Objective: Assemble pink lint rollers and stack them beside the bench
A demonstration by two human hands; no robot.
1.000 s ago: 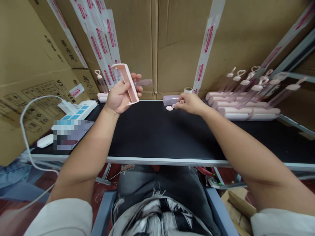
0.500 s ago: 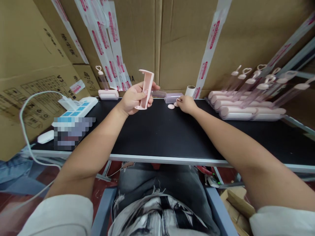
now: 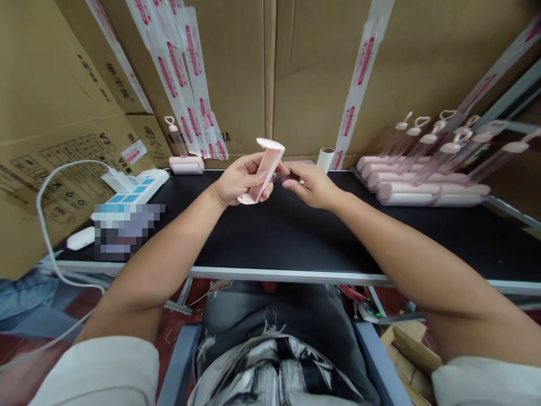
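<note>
A pink open half-shell (image 3: 269,169) with rounded ends stands tilted in my left hand (image 3: 243,179), whose fingers are wrapped round it. My right hand (image 3: 313,185) is beside it, with thumb and fingers closed on a clear part (image 3: 280,177) that sits between the two hands. This part is mostly covered by the fingers. Behind my right hand, a white cardboard tube (image 3: 326,159) stands upright. The edge of a pale purple piece shows just above that hand. The small pink discs are hidden.
Several pink cases (image 3: 418,194) with clear tubes and heart loops stand at right. Back left is another pink case (image 3: 186,164). A white power strip (image 3: 135,192) with a cable (image 3: 42,186) lies at left on the black table (image 3: 274,237). Cardboard boxes (image 3: 313,73) wall the back.
My right hand has left the small pink discs and moved left to my left hand, now pinching the clear part. The pink shell has shifted right and down and tilted.
</note>
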